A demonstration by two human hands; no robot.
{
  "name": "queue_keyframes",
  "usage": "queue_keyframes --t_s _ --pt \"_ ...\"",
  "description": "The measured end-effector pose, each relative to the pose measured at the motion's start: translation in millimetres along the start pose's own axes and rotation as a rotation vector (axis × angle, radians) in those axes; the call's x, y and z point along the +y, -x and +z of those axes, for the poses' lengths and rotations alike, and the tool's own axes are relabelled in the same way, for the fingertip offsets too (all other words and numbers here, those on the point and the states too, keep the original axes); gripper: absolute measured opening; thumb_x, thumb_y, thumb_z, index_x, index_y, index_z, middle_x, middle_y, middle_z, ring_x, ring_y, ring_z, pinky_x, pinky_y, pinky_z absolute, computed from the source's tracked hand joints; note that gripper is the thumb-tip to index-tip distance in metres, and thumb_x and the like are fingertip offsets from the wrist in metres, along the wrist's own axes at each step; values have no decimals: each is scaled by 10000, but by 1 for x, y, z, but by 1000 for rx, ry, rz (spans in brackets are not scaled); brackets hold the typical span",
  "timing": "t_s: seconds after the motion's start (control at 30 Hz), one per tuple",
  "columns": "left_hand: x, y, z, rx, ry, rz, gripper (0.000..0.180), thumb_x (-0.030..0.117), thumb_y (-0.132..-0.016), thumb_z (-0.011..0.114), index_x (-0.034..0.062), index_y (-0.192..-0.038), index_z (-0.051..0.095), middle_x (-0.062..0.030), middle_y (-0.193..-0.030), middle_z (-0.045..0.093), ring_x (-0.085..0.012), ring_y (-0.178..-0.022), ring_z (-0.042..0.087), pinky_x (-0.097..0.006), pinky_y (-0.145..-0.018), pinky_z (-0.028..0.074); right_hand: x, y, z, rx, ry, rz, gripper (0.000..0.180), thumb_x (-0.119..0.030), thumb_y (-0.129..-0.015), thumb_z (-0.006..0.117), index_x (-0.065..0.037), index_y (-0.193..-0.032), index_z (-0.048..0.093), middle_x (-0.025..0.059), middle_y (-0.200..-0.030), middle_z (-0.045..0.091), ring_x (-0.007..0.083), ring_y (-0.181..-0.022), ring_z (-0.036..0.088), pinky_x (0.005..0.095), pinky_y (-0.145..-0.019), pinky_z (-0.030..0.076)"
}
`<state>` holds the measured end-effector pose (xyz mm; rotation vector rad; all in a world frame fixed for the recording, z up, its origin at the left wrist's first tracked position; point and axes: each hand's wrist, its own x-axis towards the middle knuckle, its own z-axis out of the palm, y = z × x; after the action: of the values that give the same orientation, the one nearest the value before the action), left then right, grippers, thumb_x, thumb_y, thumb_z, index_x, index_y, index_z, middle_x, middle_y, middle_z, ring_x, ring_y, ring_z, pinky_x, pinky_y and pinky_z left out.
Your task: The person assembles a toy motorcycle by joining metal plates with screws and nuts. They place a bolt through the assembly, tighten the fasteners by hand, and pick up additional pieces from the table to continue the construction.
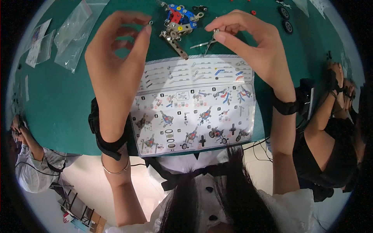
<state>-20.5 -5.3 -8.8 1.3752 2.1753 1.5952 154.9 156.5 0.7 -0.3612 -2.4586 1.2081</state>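
My left hand [116, 73] pinches a small metal nut [151, 23] between thumb and forefinger. My right hand [248, 44] is closed on a thin metal piece [210, 45], whose lower end points down toward the sheet; its exact kind is unclear. Between my hands lies a partly built metal construction model [179, 17] with blue, red and bare metal plates, apart from both hands. One perforated metal strip [176, 47] sticks out from it toward me. A light narrow strip [197, 45] is close to the piece in my right hand.
A printed instruction sheet [186, 89] lies in front of me on the green table [58, 108]. Clear plastic bags [75, 37] are at the far left, two black wheels [286, 26] and small red parts [253, 13] at the far right. Other people sit on both sides.
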Motion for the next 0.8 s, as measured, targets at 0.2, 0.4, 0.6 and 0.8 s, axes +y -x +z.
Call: queue_keyframes --t_s 0.2,0.4,0.6,0.8 --pt "35 3 9 -273 8 -55 163 88 -827 687 23 -969 642 -16 -962 658 -98 -835 597 -224 -749 458 -4 0 13 -1 -174 60 166 -112 -889 621 7 -1002 642 41 -912 635 100 -812 573 225 -751 461" --pt "31 -1 17 -479 138 7 312 97 -817 673 28 -1103 567 -124 -929 631 -206 -818 622 -325 -725 503 -13 -2 29 58 -575 206 168 -51 -880 631 56 -1008 620 65 -942 633 94 -869 566 229 -767 467" --pt "24 10 31 -117 230 29 168 -43 -759 678 -23 -889 573 -73 -660 555 -102 -563 513 -214 -525 418 -13 -5 30 98 -436 97 147 -52 -875 637 32 -995 627 59 -934 629 100 -850 564 241 -771 461" --pt "22 14 26 -194 302 -85 127 -40 -784 658 -22 -880 576 -24 -673 551 -41 -586 451 -184 -518 377 -14 -1 41 205 -285 47 125 -50 -867 644 7 -970 607 43 -899 616 96 -826 563 243 -759 461"
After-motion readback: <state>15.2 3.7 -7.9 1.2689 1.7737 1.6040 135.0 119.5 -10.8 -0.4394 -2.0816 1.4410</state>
